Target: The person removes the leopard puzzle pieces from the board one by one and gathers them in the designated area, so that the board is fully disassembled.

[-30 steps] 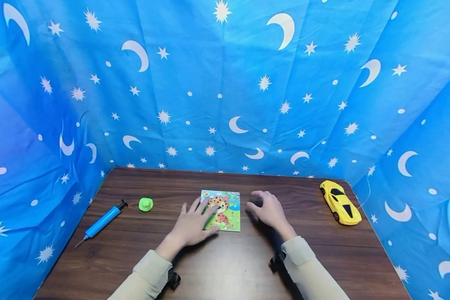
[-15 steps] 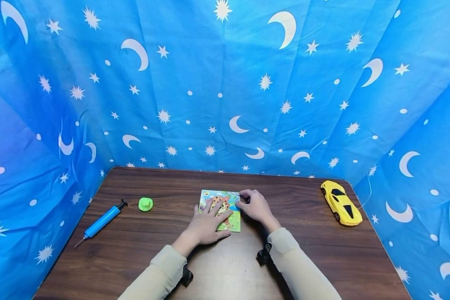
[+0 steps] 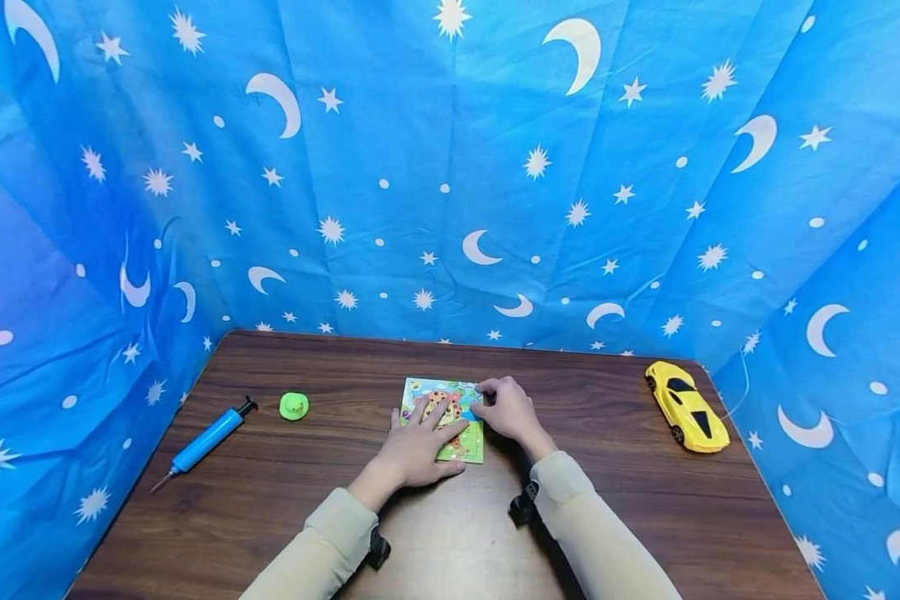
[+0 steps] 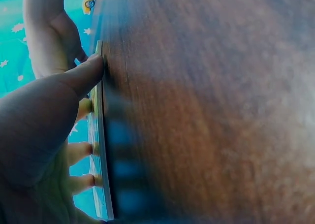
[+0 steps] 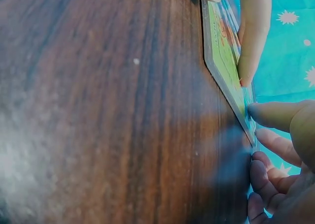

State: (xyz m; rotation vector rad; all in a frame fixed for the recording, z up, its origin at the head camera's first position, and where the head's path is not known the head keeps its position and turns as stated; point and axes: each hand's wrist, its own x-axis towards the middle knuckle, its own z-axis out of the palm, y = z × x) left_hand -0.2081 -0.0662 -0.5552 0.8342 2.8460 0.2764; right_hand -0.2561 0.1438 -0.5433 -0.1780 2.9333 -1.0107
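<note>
Around the lower middle of the head view, a leopard picture board is lying flat on the dark wooden table. The left hand is resting its straight, spread fingers over the board's face, its thumb touching the near edge. The right hand is holding its curled fingers at the board's upper-right corner, where thumb and forefinger seem to be pinching it (how firmly, the right wrist view isn't telling).

The likeliest trouble would be coming from the two hands disagreeing. If the right is pulling while the left is pressing only lightly, the whole board could be sliding over the glossy wood; if the left is pressing hard, the thin corner could be slipping from the fingertips. The left fingers are also covering much of the picture, so a poor grip could be going unnoticed. The yellow toy car at the frame's right, and the green toy duck and blue hand pump at lower left, are lying well apart, making a knock unlikely.
</note>
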